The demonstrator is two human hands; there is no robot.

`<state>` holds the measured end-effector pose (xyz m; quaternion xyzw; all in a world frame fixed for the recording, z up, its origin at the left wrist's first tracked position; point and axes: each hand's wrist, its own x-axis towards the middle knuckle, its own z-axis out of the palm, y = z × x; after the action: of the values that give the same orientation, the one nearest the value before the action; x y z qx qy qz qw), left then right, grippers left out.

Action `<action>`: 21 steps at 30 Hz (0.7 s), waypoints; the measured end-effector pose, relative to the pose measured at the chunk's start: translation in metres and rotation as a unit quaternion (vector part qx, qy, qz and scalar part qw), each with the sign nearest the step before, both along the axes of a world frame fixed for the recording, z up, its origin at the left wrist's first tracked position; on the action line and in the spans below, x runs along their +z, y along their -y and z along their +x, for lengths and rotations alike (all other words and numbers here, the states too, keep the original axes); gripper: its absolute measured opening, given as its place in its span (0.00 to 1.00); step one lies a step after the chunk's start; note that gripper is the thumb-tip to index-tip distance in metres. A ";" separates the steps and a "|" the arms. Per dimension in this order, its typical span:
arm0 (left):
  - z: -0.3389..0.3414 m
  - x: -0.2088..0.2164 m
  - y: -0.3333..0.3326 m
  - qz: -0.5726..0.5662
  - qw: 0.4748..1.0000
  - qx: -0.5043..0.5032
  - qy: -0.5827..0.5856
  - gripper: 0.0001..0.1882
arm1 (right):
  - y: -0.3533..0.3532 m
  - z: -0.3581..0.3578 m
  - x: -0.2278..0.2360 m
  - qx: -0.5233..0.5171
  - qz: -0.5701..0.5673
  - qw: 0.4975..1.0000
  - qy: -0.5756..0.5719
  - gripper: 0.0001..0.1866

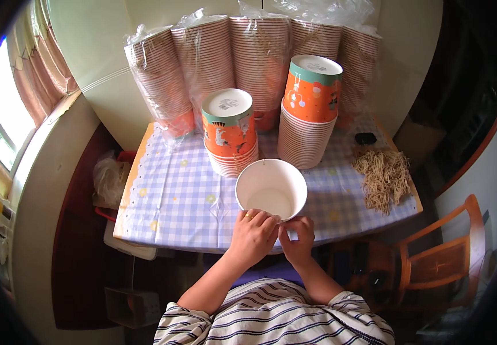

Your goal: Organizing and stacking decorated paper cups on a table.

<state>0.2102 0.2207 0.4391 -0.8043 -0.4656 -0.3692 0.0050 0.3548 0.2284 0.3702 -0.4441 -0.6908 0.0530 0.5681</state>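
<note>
A white paper bucket [272, 179] stands near the front edge of the table, its mouth tipped toward me and its inside bare. My left hand [252, 234] is closed on the near rim, fingers bent over it, with a ring on one finger. Right beside it, my right hand [298, 237] pinches at the same rim; anything small between its fingertips is hidden. Just behind the bucket stand a short stack of upside-down orange and green paper buckets [229, 133] and a taller stack [310, 109] to its right.
Several tall stacks of paper buckets in clear plastic [260, 63] line the table's back. A heap of beige strings [383, 179] lies at the right, with a small black object [366, 138] behind it. A wooden chair [441, 261] stands right of the checked tablecloth [170, 195].
</note>
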 end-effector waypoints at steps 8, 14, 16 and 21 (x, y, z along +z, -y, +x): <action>-0.003 -0.004 -0.008 0.003 1.000 -0.029 0.009 0.10 | 0.007 0.003 -0.007 0.234 -0.220 0.889 -0.327 0.06; -0.003 -0.006 -0.008 -0.006 1.000 -0.026 -0.016 0.09 | 0.006 0.009 -0.009 0.262 -0.334 0.822 -0.380 0.05; -0.002 -0.006 -0.009 -0.008 0.999 -0.026 -0.019 0.08 | 0.004 0.006 -0.010 0.245 -0.329 0.834 -0.369 0.05; 0.002 -0.001 -0.009 -0.010 1.000 -0.011 -0.018 0.08 | 0.004 0.003 -0.017 0.201 -0.305 0.868 -0.337 0.04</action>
<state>0.2117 0.2302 0.4379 -0.8159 -0.4602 -0.3500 0.0017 0.3576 0.2241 0.3528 -0.4017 -0.4813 0.5208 0.5795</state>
